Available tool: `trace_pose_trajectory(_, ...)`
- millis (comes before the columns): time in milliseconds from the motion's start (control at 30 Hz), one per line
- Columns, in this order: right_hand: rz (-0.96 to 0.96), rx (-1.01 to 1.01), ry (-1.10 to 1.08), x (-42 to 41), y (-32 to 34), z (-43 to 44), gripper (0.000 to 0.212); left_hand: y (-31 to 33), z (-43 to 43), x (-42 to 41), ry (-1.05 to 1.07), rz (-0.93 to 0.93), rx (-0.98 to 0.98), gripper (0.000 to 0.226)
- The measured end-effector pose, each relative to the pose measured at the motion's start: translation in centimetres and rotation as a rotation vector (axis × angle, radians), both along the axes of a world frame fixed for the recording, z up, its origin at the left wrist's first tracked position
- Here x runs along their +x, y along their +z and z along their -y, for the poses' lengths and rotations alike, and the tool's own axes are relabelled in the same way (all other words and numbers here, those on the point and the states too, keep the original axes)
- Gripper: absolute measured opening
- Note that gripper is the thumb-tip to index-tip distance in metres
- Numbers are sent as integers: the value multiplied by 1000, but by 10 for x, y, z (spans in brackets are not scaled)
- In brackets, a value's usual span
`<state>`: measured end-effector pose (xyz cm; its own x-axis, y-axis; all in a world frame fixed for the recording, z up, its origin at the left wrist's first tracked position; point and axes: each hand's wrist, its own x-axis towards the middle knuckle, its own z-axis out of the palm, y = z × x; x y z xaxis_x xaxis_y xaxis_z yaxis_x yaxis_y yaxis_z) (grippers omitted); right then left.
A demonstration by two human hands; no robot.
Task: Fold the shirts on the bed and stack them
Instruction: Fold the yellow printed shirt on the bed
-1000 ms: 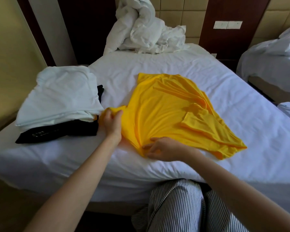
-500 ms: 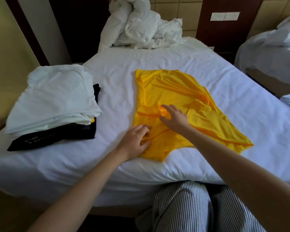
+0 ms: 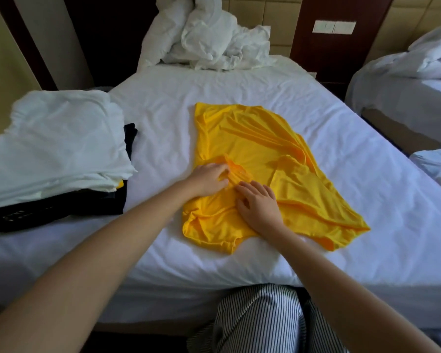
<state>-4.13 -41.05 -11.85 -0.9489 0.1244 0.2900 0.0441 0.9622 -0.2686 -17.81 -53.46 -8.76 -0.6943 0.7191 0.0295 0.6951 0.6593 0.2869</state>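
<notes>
White sheet on the bed (image 3: 239, 85), wrinkled all over. Far beyond the fingers, a crumpled duvet (image 3: 209, 34) is heaped against the padded headboard wall, with a second bed (image 3: 405, 98) off to their right. Left of the fingers sits the stack of folded shirts (image 3: 56, 149), white on black. The yellow shirt (image 3: 252, 149) lies mid-bed under both hands. The left hand (image 3: 209, 180) pinches a bunched ridge of sleeve; the right hand (image 3: 259, 206) presses flat, fingers spread. Half a second ago the left sat lower and the right higher; they've swapped.
</notes>
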Motion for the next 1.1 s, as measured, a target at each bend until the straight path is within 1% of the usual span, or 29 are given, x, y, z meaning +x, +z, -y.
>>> trace_pose_trajectory(67, 21, 29, 6, -2, -1, 1, 61, -3, -18, -12, 81, 29, -79, 54)
trace_pose_trajectory(133, 27, 34, 10, -3, -1, 2, 60, -13, -27, -14, 130, -25, -140, 54)
trace_pose_trajectory(167, 16, 26, 10, -3, -1, 1, 60, -19, -27, -10, 139, -88, -114, 52)
trace_pose_trajectory(200, -1, 8, 12, -2, -2, -1, 59, -24, -23, -5, 142, -154, -27, 51)
trace_pose_trajectory(267, -94, -62, 27, 0, -1, -2, 58, -26, -11, 7, 127, -214, 267, 52)
trace_pose_trajectory(300, -164, -110, 39, 2, 0, -1, 55, -25, -3, 12, 108, -204, 391, 51)
trace_pose_trajectory(367, -264, -156, 43, 11, 3, -2, 46, -25, 20, 25, 11, -160, 515, 46)
trace_pose_trajectory(400, -293, -136, 43, 18, 3, -4, 43, -27, 34, 31, -45, -130, 534, 46)
trace_pose_trajectory(467, -365, 4, 60, 40, 3, -17, 38, -33, 63, 44, -106, -49, 513, 46)
trace_pose_trajectory(567, -406, 207, 73, 80, -1, -56, 38, -39, 102, 57, -151, 68, 390, 48)
trace_pose_trajectory(600, -386, 251, 47, 92, -1, -71, 42, -40, 110, 61, -181, 79, 317, 54)
trace_pose_trajectory(633, -324, 275, 0, 104, 0, -84, 50, -39, 115, 66, -204, 61, 237, 61)
trace_pose_trajectory(700, -93, 228, -108, 120, 3, -105, 75, -35, 116, 75, -204, 13, 109, 86)
trace_pose_trajectory(767, 167, 102, -162, 132, 5, -118, 97, -30, 108, 83, -163, -27, 11, 109)
trace_pose_trajectory(800, 246, 57, -154, 136, 5, -122, 102, -27, 103, 87, -149, -50, -26, 115)
trace_pose_trajectory(867, 297, 21, -126, 141, 5, -128, 107, -24, 93, 94, -117, -83, -61, 121)
trace_pose_trajectory(900, 297, 5, -127, 144, 6, -130, 107, -24, 89, 96, -97, -86, -67, 121)
trace_pose_trajectory(933, 303, -13, -135, 147, 8, -132, 106, -25, 86, 99, -75, -82, -66, 116)
trace_pose_trajectory(967, 316, -15, -138, 149, 9, -134, 100, -26, 83, 101, -46, -77, -45, 104)
trace_pose_trajectory(1000, 337, 3, -140, 150, 9, -137, 88, -28, 81, 104, -18, -70, 9, 89)
trace_pose_trajectory(1033, 347, 27, -139, 150, 7, -138, 72, -29, 79, 106, 3, -55, 87, 75)
trace_pose_trajectory(1067, 330, 41, -139, 149, 5, -139, 57, -31, 77, 108, 16, -36, 156, 63)
trace_pose_trajectory(1100, 272, 40, -139, 148, 4, -136, 51, -32, 75, 110, 27, -15, 206, 58)
